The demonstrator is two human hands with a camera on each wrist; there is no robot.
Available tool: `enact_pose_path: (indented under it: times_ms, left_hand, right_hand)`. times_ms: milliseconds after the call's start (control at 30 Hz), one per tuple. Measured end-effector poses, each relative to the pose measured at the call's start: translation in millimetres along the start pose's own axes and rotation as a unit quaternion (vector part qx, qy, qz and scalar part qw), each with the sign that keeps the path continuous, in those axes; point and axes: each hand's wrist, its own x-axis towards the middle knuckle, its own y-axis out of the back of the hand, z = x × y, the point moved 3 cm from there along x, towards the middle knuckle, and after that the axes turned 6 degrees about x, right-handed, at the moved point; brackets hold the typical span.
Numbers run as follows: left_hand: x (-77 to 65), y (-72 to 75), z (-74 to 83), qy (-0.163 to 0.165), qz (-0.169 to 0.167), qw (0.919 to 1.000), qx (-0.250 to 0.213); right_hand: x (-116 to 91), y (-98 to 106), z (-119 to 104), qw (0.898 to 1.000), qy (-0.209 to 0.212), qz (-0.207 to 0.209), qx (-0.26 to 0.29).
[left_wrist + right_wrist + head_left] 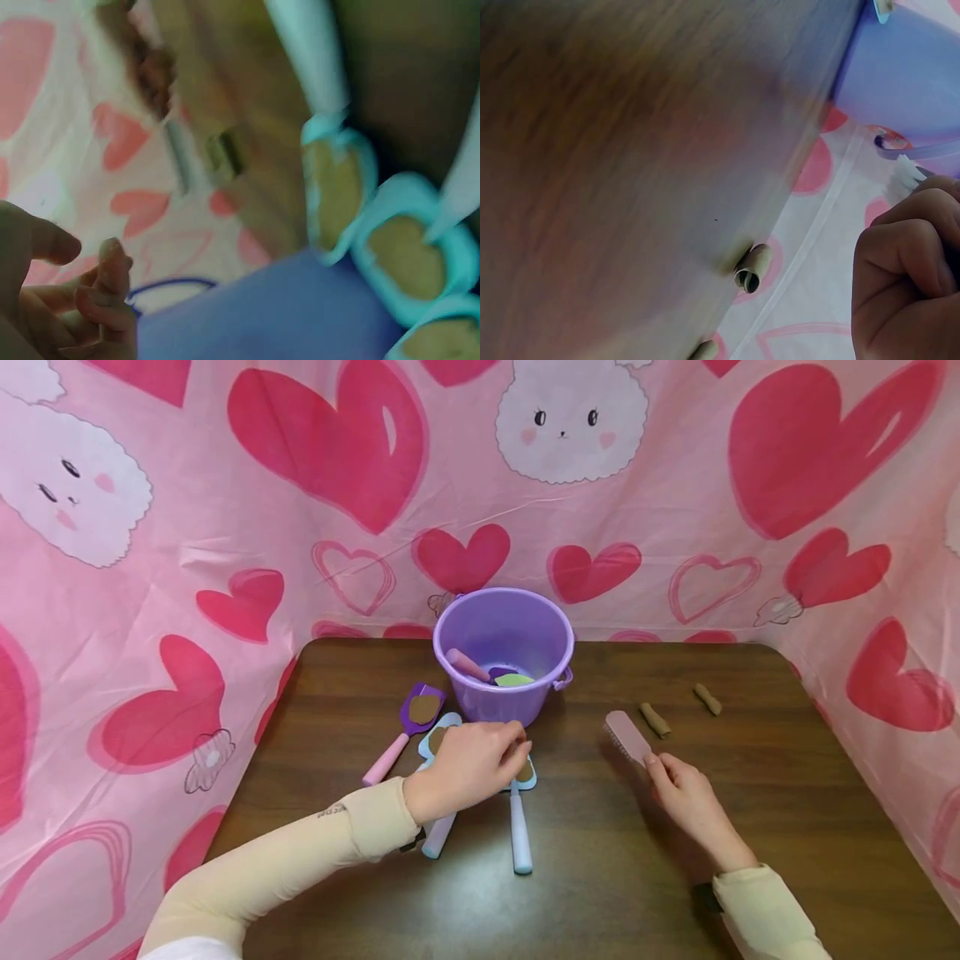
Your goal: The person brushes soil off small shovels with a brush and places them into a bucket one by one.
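Observation:
My right hand (686,797) grips a pink brush (627,737) above the table's right side; its white bristles (905,177) show in the right wrist view. My left hand (468,764) hovers over light-blue toy shovels, fingers loosely bent, nothing between thumb and fingertips in the left wrist view. One blue shovel (521,831) points its handle toward me; another blue shovel's handle (440,835) shows below the left wrist. Brown patches (406,255) cover the blue shovel heads, partly hidden by the left hand in the head view. A purple shovel (406,727) with a pink handle and brown patch lies left.
Behind the shovels stands a purple bucket (551,693) holding a pink-handled tool (468,665) and something green (513,680). Two brown rolled pieces, a nearer roll (655,720) and a farther roll (707,699), lie right. A pink heart-patterned cloth (480,502) surrounds the table's back and sides.

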Motion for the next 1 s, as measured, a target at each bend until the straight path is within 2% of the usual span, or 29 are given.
enact_pose_path:
  times_ms: [167, 267, 467, 667, 833, 1000]
  left_hand:
    - [-23.9, -26.0, 6.7, -0.018, -0.057, 0.998, 0.02]
    - [-36.8, -40.1, 10.6, -0.027, -0.1, 0.9945, 0.015]
    - [-55.4, -62.7, 19.4, -0.031, -0.209, 0.9772, -0.017]
    - [-59.9, -71.4, 23.6, -0.009, -0.298, 0.9533, -0.049]
    - [-59.5, -73.5, 25.1, -0.001, -0.338, 0.9393, -0.06]
    - [-58.4, -74.7, 25.8, 0.02, -0.367, 0.9255, -0.094]
  right_hand:
    - [-0.9, -0.3, 1.9, 1.0, 0.004, -0.002, 0.001]
    - [-1.2, -0.7, 3.8, 1.0, 0.007, -0.003, -0.002]
    - [-2.0, -0.6, 7.5, 1.0, 0.006, -0.005, -0.001]
    - [-2.4, -0.8, 8.7, 1.0, 0.003, -0.011, 0.002]
    - [-1.7, -1.3, 8.2, 1.0, -0.004, -0.022, 0.005]
    - [-2.4, -1.1, 8.1, 1.0, -0.003, -0.022, 0.002]
